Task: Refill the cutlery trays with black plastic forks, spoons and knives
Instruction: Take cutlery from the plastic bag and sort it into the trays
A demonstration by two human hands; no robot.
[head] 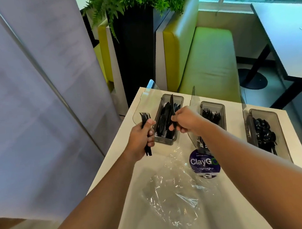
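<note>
Sorting cutlery into trays at the counter's (183,145) far edge.
Forks (144,119) are gripped in the left hand (141,138); a knife (172,105) is pinched by the right hand (185,120) above the knife tray (165,141). Fork tray (213,102) and spoon tray (273,116) are stocked, the plastic bag (172,194) lies emptied: little seems left.

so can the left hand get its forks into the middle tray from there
Probably not directly: the right hand, holding a knife, and its forearm lie between the left hand, gripping forks, and the middle tray, covering its near end. The lid is open, though.
</note>
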